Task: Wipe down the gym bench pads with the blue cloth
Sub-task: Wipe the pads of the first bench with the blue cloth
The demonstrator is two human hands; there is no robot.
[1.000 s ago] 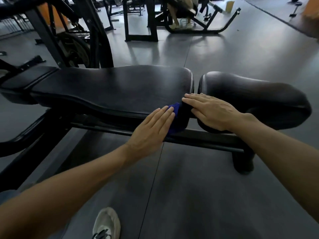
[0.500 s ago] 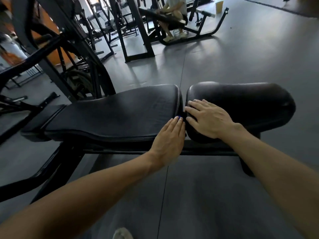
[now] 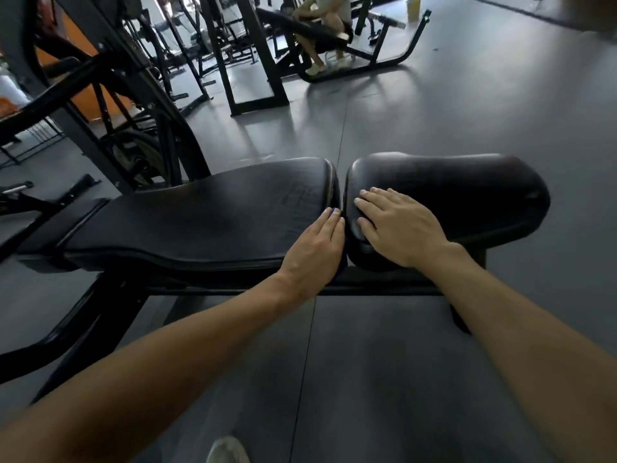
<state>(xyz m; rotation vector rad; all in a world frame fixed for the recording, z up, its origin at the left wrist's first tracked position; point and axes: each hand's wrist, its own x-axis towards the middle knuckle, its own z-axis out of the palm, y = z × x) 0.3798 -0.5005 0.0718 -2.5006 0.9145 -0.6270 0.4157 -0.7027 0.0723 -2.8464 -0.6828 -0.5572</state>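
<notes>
The black gym bench has a long back pad point(image 3: 207, 222) on the left and a rounded seat pad point(image 3: 460, 192) on the right, with a narrow gap between them. My left hand point(image 3: 314, 252) lies flat with straight fingers along the right end of the long pad, pressing the blue cloth point(image 3: 334, 212) into the gap. Only a small blue sliver shows at my fingertips and a dark edge below my palm. My right hand point(image 3: 397, 225) rests flat with straight fingers on the near left part of the seat pad.
The bench frame bar point(image 3: 367, 289) runs under both pads. Black weight machines point(image 3: 110, 95) stand close behind on the left. A person sits on a machine point(image 3: 320, 31) at the back. Grey floor point(image 3: 434, 105) stretches beyond the bench. My shoe point(image 3: 227, 451) shows at the bottom.
My left hand has slid farther up along the gap between the pads, covering most of the cloth. My right hand has moved higher onto the seat pad. The view has tilted up.
</notes>
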